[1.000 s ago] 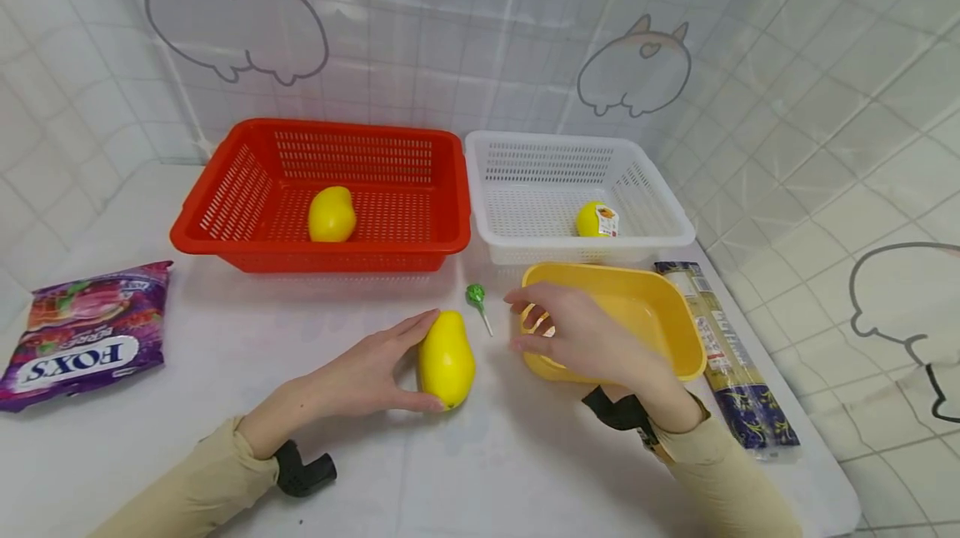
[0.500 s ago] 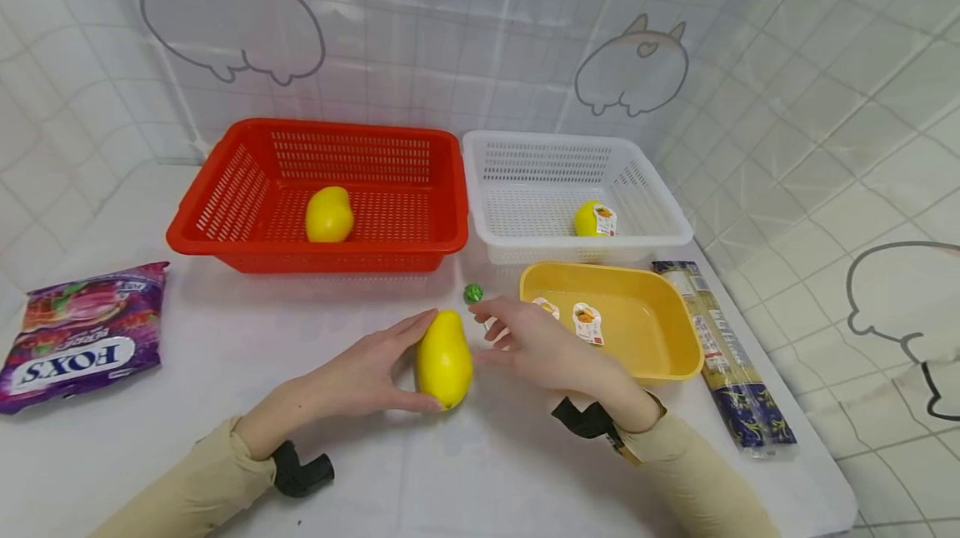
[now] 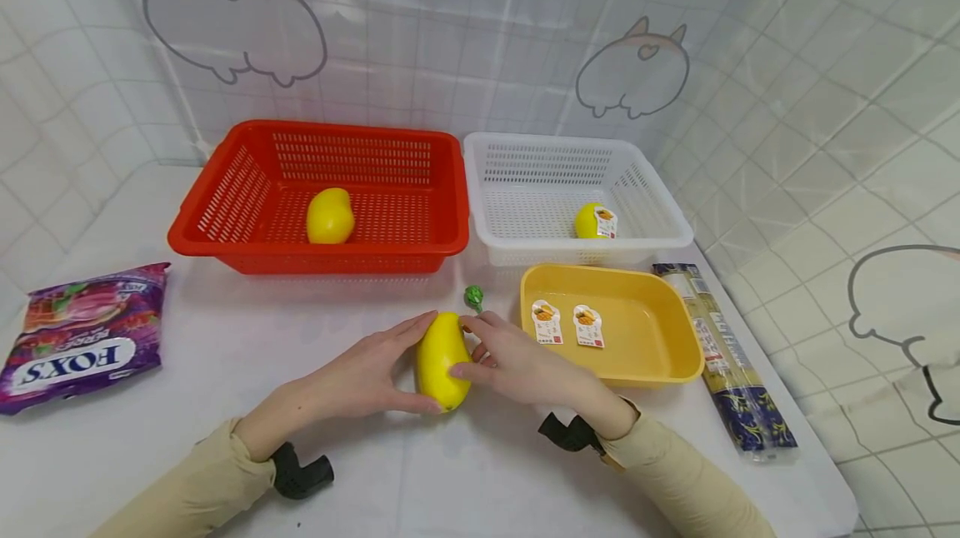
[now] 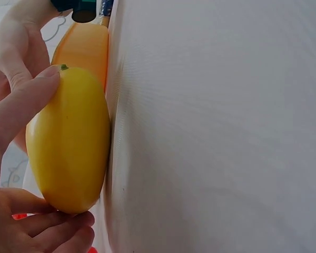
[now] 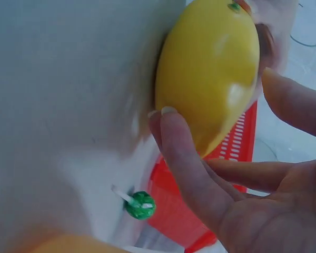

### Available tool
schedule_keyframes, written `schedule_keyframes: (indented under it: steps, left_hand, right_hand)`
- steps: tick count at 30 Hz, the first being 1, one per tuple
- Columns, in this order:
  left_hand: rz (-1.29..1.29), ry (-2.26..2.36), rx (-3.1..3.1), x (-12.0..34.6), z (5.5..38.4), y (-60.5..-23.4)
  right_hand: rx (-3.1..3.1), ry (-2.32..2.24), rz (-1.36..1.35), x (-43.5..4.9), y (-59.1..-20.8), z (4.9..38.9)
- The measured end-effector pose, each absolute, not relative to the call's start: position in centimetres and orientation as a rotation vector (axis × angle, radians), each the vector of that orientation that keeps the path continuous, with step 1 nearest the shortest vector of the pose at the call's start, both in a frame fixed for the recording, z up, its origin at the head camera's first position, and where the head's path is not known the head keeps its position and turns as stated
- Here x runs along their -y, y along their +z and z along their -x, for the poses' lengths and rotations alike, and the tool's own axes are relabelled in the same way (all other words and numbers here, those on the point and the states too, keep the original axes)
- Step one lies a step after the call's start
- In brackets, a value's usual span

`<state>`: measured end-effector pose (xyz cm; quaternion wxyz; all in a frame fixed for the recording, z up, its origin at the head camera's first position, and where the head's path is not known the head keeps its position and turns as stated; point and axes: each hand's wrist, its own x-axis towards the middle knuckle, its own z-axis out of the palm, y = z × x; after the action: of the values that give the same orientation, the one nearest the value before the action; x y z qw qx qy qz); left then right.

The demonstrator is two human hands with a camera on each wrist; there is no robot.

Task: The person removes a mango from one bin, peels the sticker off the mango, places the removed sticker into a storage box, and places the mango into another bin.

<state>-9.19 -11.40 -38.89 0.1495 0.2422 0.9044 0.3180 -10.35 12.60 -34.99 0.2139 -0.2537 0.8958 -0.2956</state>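
Observation:
A yellow mango [image 3: 441,359] lies on the white table in front of me. My left hand [image 3: 367,371] grips it from the left, thumb at the near end with the stem and fingers at the far end, as the left wrist view shows. From the right, my right hand [image 3: 525,363] reaches over it. In the right wrist view its fingertips [image 5: 168,118] meet the mango's side, while the thumb stands by the opposite edge, slightly apart. Just beyond the mango lies a green-wrapped lollipop [image 3: 473,296], its stick mostly hidden by the right hand in the head view.
A red basket [image 3: 322,251] holds another mango [image 3: 330,216]. Beside it, a white basket [image 3: 585,246] holds a yellow fruit [image 3: 592,221] with a label. Two stickers lie in the yellow tray [image 3: 637,338]. A noodle packet [image 3: 723,355] lies right, a Fox's bag [image 3: 90,334] left.
My right hand has moved left from over the yellow tray to the mango, uncovering the stickers in the tray. The left hand has kept its grip in place.

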Motion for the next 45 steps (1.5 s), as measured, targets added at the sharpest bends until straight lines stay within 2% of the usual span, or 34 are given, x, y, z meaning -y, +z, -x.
schedule_keyframes:
  steps: [23,27,35,45]
  left_hand:
    - [-0.75,0.884,-2.586,12.8,9.8,-38.3]
    - [-0.764,0.891,-2.606,14.0,10.2,-37.5]
    - [-0.623,0.964,-2.713,16.6,10.6,-34.9]
    - [-0.636,1.125,-2.973,19.7,11.3,-32.2]
  right_hand:
    - [-2.497,-0.784,0.696,-11.8,-36.2,10.5]
    - [-2.498,-0.77,0.682,-11.7,-36.3,10.5]
    - [-2.455,-0.849,0.647,-11.6,-36.4,10.6]
    - [-2.409,-0.915,0.607,-11.4,-36.7,10.5]
